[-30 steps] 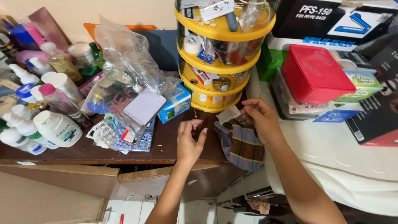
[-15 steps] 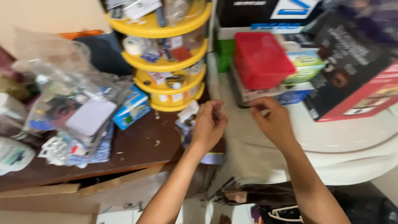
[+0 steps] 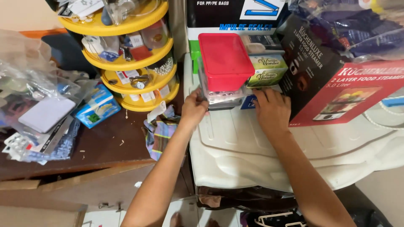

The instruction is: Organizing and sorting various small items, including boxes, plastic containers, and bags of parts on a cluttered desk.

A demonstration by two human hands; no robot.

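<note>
Hands now at a clear plastic container (image 3: pixel 219 94) with a red lid (image 3: pixel 225 59), on the white appliance top (image 3: pixel 252 147) beside the brown counter (image 3: pixel 101 147). Left hand (image 3: pixel 194 109) closed on the container's near left corner; right hand (image 3: pixel 272 110) flat, fingers spread, touching its right side near a blue card (image 3: pixel 248 102). A second ago both pinched small items over the counter's right edge. Since moved right; striped cloth (image 3: pixel 160 130) left lying there.

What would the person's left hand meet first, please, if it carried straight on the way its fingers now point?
The left hand already touches the near-left corner of the clear plastic box with the red lid. Pushing on, it would press into that box's wall first, though depth is hard to judge.
</note>
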